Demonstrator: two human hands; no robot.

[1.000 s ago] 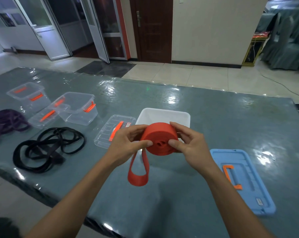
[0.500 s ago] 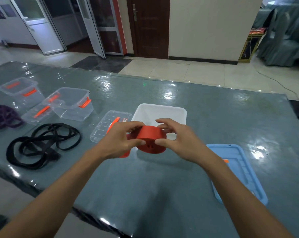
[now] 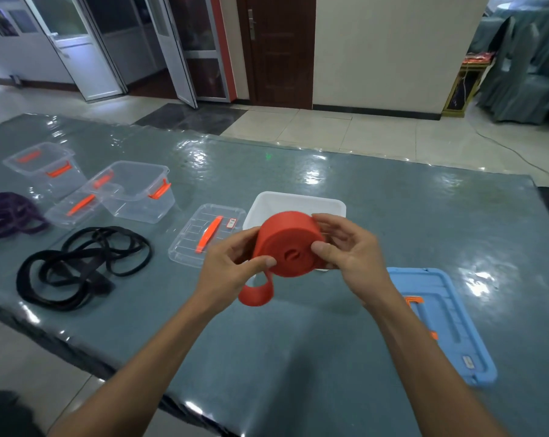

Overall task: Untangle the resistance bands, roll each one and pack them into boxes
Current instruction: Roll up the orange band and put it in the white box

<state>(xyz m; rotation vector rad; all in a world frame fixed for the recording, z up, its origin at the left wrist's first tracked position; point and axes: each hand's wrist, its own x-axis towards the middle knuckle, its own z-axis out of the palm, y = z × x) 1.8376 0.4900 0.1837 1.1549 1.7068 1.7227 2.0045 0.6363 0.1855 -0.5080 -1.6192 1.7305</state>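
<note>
A red resistance band (image 3: 287, 244), wound into a thick roll, is held above the table in front of the white box (image 3: 267, 205). My left hand (image 3: 232, 266) grips the roll's left side with the thumb on its face. My right hand (image 3: 345, 244) grips its right side, thumb near the centre. A short loose loop of the red band hangs below my left hand. A tangled black band (image 3: 80, 263) lies on the table at the left. A purple band (image 3: 5, 216) lies at the far left edge.
Two clear boxes with orange latches (image 3: 134, 193) (image 3: 43, 165) stand at the left, one clear lid (image 3: 74, 206) leaning by them, another clear lid (image 3: 203, 234) beside the white box. A blue lid (image 3: 440, 316) lies at the right. The table's near edge runs diagonally below my arms.
The hanging tail of the red band has grown shorter as the roll was turned in both hands. The roll tipped flat half a second ago and now faces me again.
</note>
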